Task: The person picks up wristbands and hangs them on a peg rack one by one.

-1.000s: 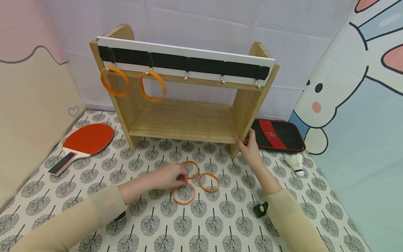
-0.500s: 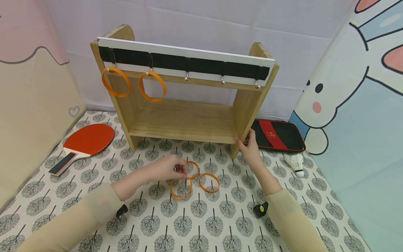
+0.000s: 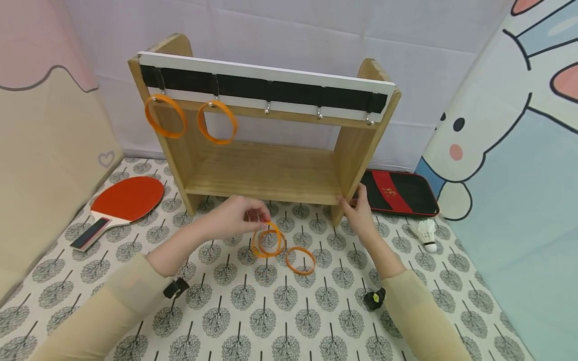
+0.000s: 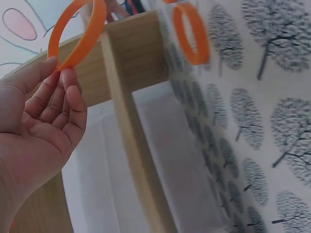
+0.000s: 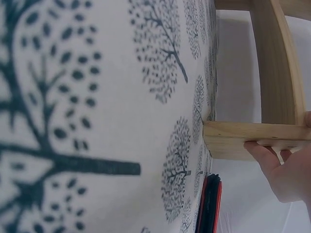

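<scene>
The left hand (image 3: 237,216) has risen toward the shelf (image 3: 266,170), pinching an orange ring (image 4: 91,36) that hangs well below the middle hook (image 3: 268,108); the right hand (image 3: 358,213) (farther from the ring) grips the shelf's right side.

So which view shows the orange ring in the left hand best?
The left wrist view: the held ring appears largest there, though cropped on top, pinched by the left hand. The head view shows it uncropped but smaller, visually overlapping another orange ring. The right wrist view doesn't show it.
</scene>
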{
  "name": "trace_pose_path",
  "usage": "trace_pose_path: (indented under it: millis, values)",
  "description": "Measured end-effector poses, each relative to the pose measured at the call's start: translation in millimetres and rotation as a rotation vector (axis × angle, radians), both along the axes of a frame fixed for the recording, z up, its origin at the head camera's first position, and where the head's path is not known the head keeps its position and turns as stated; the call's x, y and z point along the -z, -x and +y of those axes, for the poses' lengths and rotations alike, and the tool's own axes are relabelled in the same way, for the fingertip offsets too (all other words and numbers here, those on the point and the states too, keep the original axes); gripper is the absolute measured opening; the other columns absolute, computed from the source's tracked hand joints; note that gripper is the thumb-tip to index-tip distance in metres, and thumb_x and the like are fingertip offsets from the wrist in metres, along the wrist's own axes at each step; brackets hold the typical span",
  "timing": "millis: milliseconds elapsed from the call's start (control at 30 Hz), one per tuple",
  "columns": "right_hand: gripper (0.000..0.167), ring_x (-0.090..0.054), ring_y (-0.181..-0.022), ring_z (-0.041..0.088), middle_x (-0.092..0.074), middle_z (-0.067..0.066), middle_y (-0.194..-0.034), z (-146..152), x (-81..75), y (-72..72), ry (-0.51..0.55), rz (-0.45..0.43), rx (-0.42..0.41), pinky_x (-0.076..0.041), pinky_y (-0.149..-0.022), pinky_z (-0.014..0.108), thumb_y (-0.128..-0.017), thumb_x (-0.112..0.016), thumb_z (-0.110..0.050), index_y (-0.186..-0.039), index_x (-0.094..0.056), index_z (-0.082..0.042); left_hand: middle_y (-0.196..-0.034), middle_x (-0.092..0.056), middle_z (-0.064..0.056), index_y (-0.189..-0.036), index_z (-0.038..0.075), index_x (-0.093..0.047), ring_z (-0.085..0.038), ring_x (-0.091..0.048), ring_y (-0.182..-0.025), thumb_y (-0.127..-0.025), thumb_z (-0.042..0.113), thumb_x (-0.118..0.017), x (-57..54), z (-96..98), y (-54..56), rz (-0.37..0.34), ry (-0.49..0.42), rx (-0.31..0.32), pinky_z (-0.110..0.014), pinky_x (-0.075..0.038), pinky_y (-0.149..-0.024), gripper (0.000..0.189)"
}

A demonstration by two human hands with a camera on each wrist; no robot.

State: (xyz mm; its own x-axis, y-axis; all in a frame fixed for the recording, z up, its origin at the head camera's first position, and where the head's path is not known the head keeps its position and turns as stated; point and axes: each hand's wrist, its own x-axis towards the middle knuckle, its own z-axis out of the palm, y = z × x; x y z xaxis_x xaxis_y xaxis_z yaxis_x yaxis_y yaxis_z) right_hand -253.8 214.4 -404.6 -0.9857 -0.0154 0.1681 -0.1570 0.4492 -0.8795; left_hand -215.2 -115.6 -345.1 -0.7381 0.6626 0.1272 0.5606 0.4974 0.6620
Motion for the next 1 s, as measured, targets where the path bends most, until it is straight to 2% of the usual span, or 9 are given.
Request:
trace_pose_path:
  millis: [167, 300, 467, 633, 733, 867, 1000]
  values:
    - [0.064, -0.054, -0.110, 0.035, -0.043, 0.020, -0.127, -1, 0.4, 1.2, 0.000, -0.005, 0.000, -0.052, -0.085, 0.052, -0.096, -0.053, -0.032, -0.147, -0.016, -0.019, -0.077, -0.063, 0.008, -0.095, 0.017, -0.067, -0.012, -0.058, -0.069, -0.085, 0.018, -0.070, -19.5, 0.4, -6.5, 0.015, -0.052, -0.061, -0.025, -0.052, -0.062, 0.010]
    - [0.064, -0.055, -0.110, 0.034, -0.043, 0.019, -0.127, 0, 0.2, 1.5, -0.009, -0.006, 0.005, -0.052, -0.084, 0.050, -0.096, -0.053, -0.033, -0.147, -0.016, -0.020, -0.077, -0.063, 0.007, -0.094, 0.020, -0.067, -0.013, -0.057, -0.067, -0.085, 0.017, -0.071, -35.5, 0.3, -13.5, 0.046, -0.136, -0.117, -0.025, -0.049, -0.058, 0.011]
    - [0.063, -0.055, -0.110, 0.034, -0.043, 0.018, -0.128, 0, -1.0, 0.3, -0.024, -0.001, 0.013, -0.053, -0.082, 0.046, -0.096, -0.053, -0.033, -0.146, -0.017, -0.019, -0.083, -0.066, 0.003, -0.095, 0.014, -0.067, -0.014, -0.060, -0.072, -0.084, 0.014, -0.071, -51.6, 0.8, -17.0, 0.094, -0.319, -0.178, -0.024, -0.051, -0.061, 0.012]
    - [0.063, -0.055, -0.110, 0.034, -0.042, 0.018, -0.129, -1, -1.1, 0.2, -0.022, -0.006, 0.012, -0.053, -0.083, 0.048, -0.096, -0.052, -0.034, -0.146, -0.017, -0.020, -0.086, -0.066, -0.002, -0.096, 0.010, -0.065, -0.016, -0.061, -0.075, -0.084, 0.015, -0.072, -65.1, 0.7, -18.4, 0.104, -0.479, -0.258, -0.022, -0.052, -0.063, 0.015]
    - [0.063, -0.054, -0.110, 0.035, -0.042, 0.018, -0.129, -1, -0.6, 0.3, -0.015, -0.007, 0.009, -0.052, -0.084, 0.051, -0.096, -0.052, -0.032, -0.147, -0.017, -0.019, -0.086, -0.065, -0.001, -0.096, 0.008, -0.064, -0.016, -0.061, -0.075, -0.084, 0.014, -0.072, -72.5, -0.1, -20.1, 0.119, -0.555, -0.295, -0.021, -0.051, -0.064, 0.016]
    - [0.063, -0.054, -0.110, 0.035, -0.041, 0.019, -0.130, -1, -0.3, 0.7, -0.017, -0.002, 0.007, -0.053, -0.083, 0.049, -0.096, -0.052, -0.030, -0.147, -0.016, -0.017, -0.084, -0.066, 0.000, -0.094, 0.002, -0.063, -0.018, -0.062, -0.074, -0.083, 0.009, -0.072, -82.4, 0.5, -21.3, 0.153, -0.705, -0.337, -0.022, -0.052, -0.064, 0.015]
    - [0.063, -0.054, -0.111, 0.035, -0.040, 0.019, -0.132, -1, -0.3, 2.4, -0.019, -0.011, 0.007, -0.053, -0.083, 0.048, -0.097, -0.052, -0.027, -0.147, -0.016, -0.015, -0.084, -0.065, -0.002, -0.092, 0.002, -0.064, -0.017, -0.062, -0.074, -0.081, 0.005, -0.073, -91.3, 1.9, -18.8, 0.191, -0.848, -0.383, -0.021, -0.053, -0.067, 0.015]
